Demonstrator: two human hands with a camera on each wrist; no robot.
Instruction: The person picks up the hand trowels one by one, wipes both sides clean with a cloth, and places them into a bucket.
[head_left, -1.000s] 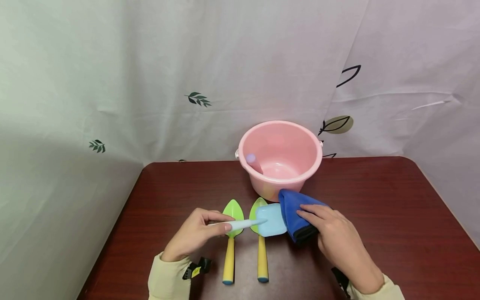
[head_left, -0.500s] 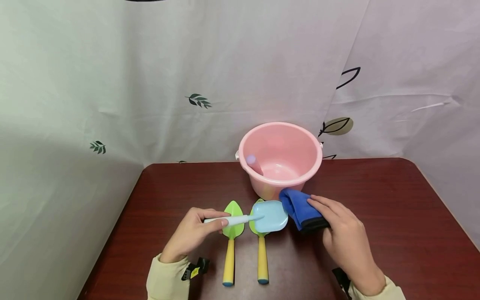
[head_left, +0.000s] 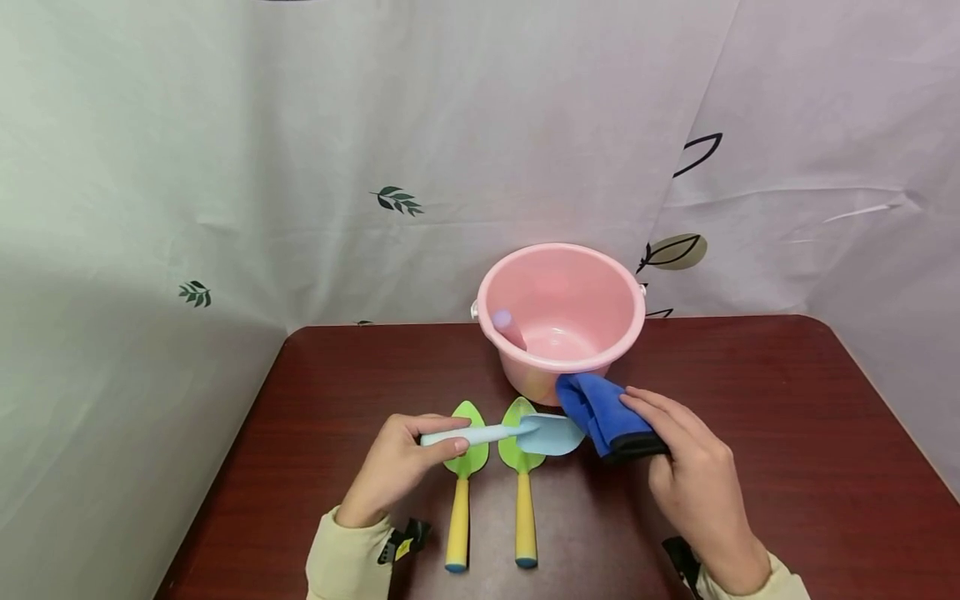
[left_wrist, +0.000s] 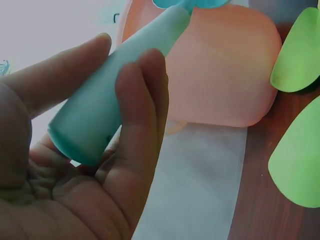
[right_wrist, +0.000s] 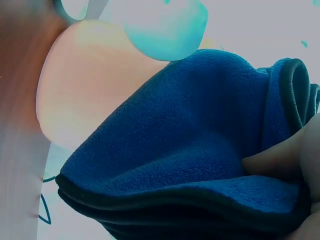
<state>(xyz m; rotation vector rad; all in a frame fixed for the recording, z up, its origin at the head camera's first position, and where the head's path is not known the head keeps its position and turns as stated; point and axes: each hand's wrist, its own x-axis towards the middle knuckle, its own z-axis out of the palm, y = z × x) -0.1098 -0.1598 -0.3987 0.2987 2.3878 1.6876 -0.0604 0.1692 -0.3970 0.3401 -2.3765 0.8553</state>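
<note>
- Had L sleeve [head_left: 348, 560] & R sleeve [head_left: 768, 583] at btm of head view, well apart.
- Had L trowel [head_left: 461, 492] & R trowel [head_left: 524, 492] side by side on table [head_left: 352, 375], yellow handles twd near side, green blades pointing away; left narrow gap btwn.
- Pinched pale blue shovel [head_left: 497, 432] by handle w/ L hand [head_left: 397, 462], thumb on near side, fingers opposite; pointed butt end back twd palm.
- Held shovel crosswise over both green blades, hiding part of each, scoop twd R hand [head_left: 697, 475].
- Gripped folded blue cloth [head_left: 603, 408] w/ R hand, fingers bent over top; couldn't see every fingertip.
- Had cloth's black edging on near side; had scoop end right up at cloth's L edge, couldn't tell if touching.
- Left wide stretch of table L of L hand & R of R hand, out to side edges.
- Had pink bucket [head_left: 561, 365] upright just beyond scoop & cloth, mouth up, rim tilted into view; couldn't tell contact btwn front wall & cloth's far corner.
- Leaned purple-ended rod [head_left: 510, 329] inside bucket, L side.
- Placed bucket near far table edge, w/ rounded corners well off both ways.
- Hung pale leaf-print backdrop [head_left: 322, 125] behind.
</note>
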